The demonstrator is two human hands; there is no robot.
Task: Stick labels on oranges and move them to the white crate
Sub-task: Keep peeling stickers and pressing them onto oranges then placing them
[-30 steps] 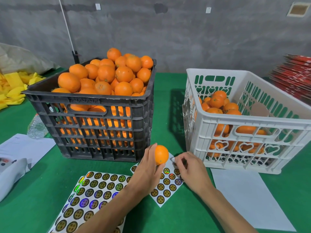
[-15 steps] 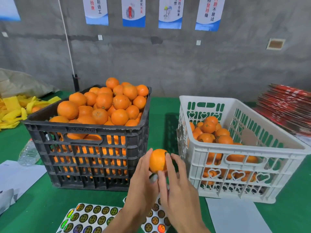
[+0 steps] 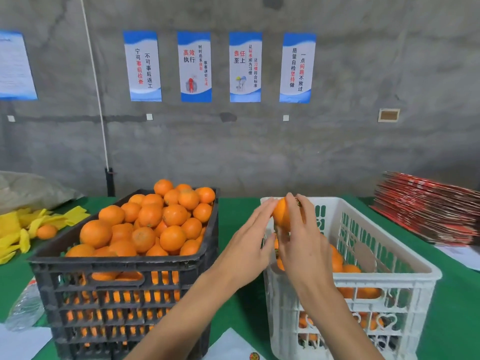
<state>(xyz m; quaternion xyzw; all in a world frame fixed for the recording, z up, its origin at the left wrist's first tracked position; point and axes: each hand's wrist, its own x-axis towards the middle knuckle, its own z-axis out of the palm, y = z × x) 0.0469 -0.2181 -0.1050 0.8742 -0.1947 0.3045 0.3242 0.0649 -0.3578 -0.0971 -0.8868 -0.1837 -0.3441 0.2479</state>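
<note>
An orange (image 3: 281, 213) is held up between both hands above the near-left corner of the white crate (image 3: 384, 275). My right hand (image 3: 302, 237) wraps its fingers over the orange's right side. My left hand (image 3: 250, 242) lies flat against the orange's left side, fingers straight. The white crate holds several oranges (image 3: 340, 266) low inside. A black crate (image 3: 124, 289) on the left is heaped with oranges (image 3: 155, 222). One round label (image 3: 255, 356) shows on a sheet at the bottom edge.
A green cloth covers the table (image 3: 236, 214). Yellow wrappers (image 3: 23, 227) and a loose orange (image 3: 46, 231) lie at far left, a plastic bottle (image 3: 24, 307) beside the black crate. Red flat cartons (image 3: 428, 209) are stacked at right. White paper (image 3: 228, 346) lies in front.
Both hands have lifted the orange from over the label sheets up and to the right, to above the white crate. The camera has tilted upward, so the label sheets have dropped out of view.
</note>
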